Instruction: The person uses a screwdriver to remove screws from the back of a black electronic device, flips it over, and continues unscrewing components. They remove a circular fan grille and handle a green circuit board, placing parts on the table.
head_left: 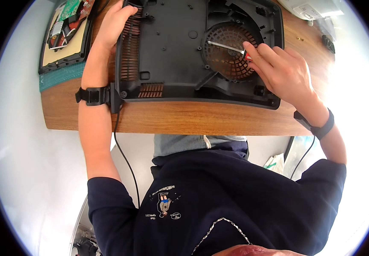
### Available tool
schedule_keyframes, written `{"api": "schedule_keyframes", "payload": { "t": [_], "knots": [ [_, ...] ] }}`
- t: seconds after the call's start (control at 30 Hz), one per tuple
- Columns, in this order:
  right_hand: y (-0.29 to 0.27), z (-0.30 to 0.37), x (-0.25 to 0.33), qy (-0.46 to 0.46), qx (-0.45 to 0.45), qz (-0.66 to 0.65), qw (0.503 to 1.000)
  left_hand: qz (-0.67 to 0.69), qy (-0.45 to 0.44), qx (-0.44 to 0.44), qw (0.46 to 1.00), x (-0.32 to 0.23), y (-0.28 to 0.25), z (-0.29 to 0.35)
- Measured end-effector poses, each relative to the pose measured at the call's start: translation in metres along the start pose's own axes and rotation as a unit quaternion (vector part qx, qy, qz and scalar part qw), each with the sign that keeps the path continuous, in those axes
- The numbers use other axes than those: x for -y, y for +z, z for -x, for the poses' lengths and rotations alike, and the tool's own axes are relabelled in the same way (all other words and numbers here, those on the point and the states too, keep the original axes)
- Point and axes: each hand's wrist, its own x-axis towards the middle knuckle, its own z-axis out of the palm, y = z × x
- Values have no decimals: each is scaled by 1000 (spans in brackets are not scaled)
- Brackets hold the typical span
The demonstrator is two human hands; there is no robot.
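A black plastic housing (171, 55) lies on the wooden table, its inner side up, with slotted vents along the left and a round fan grille at the right. My left hand (113, 24) grips the housing's upper left edge, thumb over the slots; its other fingers are partly hidden. In my right hand (282, 68) is a screwdriver (227, 47) with a red handle, held between thumb and fingers. Its metal shaft points left across the grille, the tip near the grille's left rim. Whether the tip touches the housing I cannot tell.
At the far left a dark frame (65, 51) with green and red circuit boards lies partly on a green cutting mat (63, 77). Small brass-coloured pieces (299, 39) lie right of the housing. A black object (328, 44) and a whitish appliance (306, 9) are beyond. Cables run from both wrist straps.
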Motion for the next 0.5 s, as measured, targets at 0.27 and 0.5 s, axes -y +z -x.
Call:
{"api": "schedule_keyframes", "payload": {
  "t": [0.27,0.5],
  "knots": [
    [-14,7,-4,245,-38,-163,955,16,5,25,1000,10,-7,2],
    [-14,5,-9,370,-107,-243,890,65,22,3,998,-12,14,22]
  ]
}}
